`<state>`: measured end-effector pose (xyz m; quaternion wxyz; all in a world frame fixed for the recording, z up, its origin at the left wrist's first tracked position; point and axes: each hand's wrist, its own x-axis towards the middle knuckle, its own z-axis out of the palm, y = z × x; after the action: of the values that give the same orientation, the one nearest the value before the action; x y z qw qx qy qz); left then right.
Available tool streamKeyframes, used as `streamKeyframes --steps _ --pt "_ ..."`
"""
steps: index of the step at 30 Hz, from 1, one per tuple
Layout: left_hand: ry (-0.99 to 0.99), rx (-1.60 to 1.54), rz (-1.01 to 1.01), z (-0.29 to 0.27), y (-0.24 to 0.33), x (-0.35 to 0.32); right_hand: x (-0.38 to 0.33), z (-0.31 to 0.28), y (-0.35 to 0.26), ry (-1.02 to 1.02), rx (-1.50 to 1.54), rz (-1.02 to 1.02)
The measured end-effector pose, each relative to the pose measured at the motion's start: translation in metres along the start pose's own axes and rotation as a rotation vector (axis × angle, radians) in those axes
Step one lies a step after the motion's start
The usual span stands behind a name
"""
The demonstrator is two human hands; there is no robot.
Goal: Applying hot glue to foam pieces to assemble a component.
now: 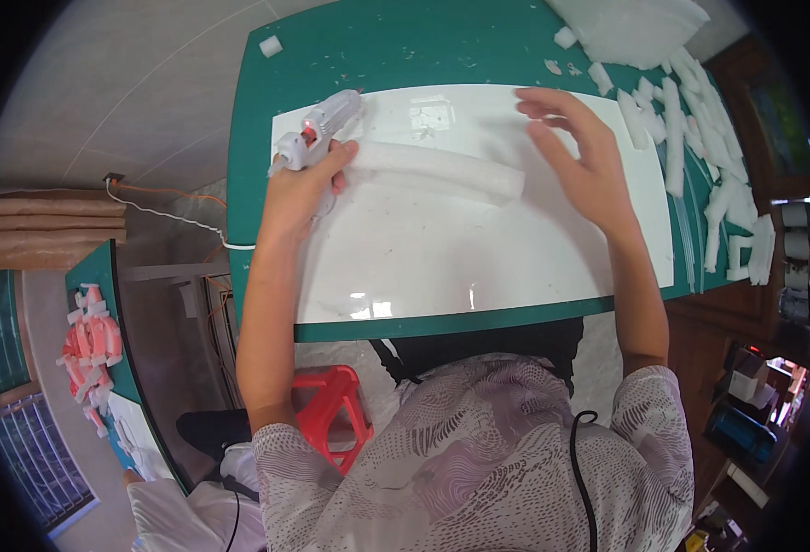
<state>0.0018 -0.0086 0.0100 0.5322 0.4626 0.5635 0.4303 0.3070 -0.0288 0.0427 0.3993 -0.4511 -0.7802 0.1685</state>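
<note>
My left hand (308, 189) is closed around a white hot glue gun (333, 112) at the left of a glossy white board (405, 248). A small red light glows on the gun's body. Beside that thumb a white foam strip (437, 172) lies across the board, its left end close to the hand. Whether the thumb touches the strip I cannot tell. To the right of the strip, my right hand (575, 152) hovers over the board with its fingers apart and nothing in them.
The board rests on a green table (387, 60). Cut foam pieces (676, 138) and thin clear sticks (693, 221) line its right side, with a foam sheet (640, 28) behind. A white cord (179, 221) runs in from the left. A red stool (331, 405) and another person (198, 501) are at lower left.
</note>
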Motion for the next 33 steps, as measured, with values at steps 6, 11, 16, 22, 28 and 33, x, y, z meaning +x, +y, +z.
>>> streamKeyframes --steps 6,11,16,22,28,33 --pt "0.034 -0.008 0.008 0.000 -0.002 0.001 -0.057 0.003 0.011 -0.069 0.305 0.289" --pt "0.032 -0.010 0.001 0.001 -0.001 0.002 -0.069 0.030 0.003 -0.050 0.158 0.205" --pt "0.044 -0.009 0.004 0.001 -0.002 0.000 -0.071 0.037 0.003 -0.026 0.078 0.219" --pt "0.045 -0.020 -0.002 0.001 -0.003 0.002 -0.071 0.036 0.005 0.001 0.042 0.182" --pt "0.050 -0.019 0.005 0.001 -0.002 0.002 -0.072 0.039 0.009 0.022 0.017 0.135" --pt "0.041 -0.011 0.001 0.002 -0.001 0.002 -0.073 0.040 0.011 0.047 -0.024 0.071"
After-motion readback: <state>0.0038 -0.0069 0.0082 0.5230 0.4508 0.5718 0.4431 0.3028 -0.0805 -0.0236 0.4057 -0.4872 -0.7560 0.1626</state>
